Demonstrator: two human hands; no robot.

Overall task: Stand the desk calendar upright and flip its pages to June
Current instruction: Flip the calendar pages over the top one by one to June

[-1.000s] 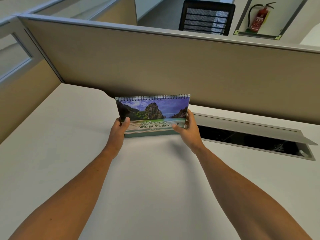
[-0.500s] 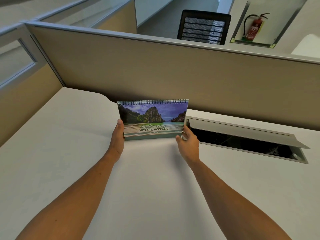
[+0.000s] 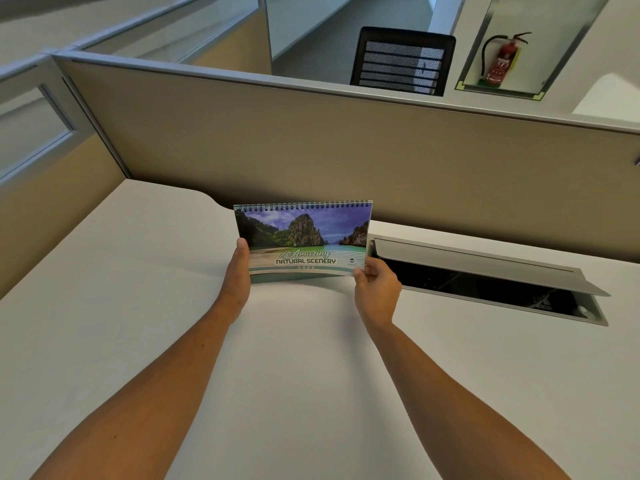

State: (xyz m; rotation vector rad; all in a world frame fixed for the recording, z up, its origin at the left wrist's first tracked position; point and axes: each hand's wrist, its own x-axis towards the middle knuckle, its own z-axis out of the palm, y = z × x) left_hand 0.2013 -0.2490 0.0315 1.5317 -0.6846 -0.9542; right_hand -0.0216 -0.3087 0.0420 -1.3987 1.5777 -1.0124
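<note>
— Head view first: where is the calendar?

— The spiral-bound desk calendar with a cliffs-and-lagoon cover reading "Amazing Natural Scenery" (image 3: 304,242) stands upright on the white surface (image 3: 138,289), wire binding on top, cover page facing the camera. No month page shows.

— And the grip?

— The left hand (image 3: 237,277) is closed on the calendar's lower left edge, thumb lying up along the side of the cover. The right hand (image 3: 375,289) pinches the lower right corner, thumb on the front, fingers curled behind; how much of the page stack it has hold of I cannot tell.

— What sits around the grip?

— Just to the right of the right hand, a long rectangular cable hatch with a raised grey metal flap (image 3: 485,268) lies sunk in the surface, dark inside; its near end is just beside the calendar's right edge. Behind the calendar runs a beige fabric partition with a grey metal rail (image 3: 311,143), close at its back. Beyond the partition stand a black mesh-backed office chair (image 3: 403,60) and a red fire extinguisher in a wall recess (image 3: 502,60). To the left of the left hand, a side panel with a glazed window (image 3: 31,133) borders the surface.

— Anything in the way?

— The open flap crowds the right side; toward the camera the surface is bare.
</note>
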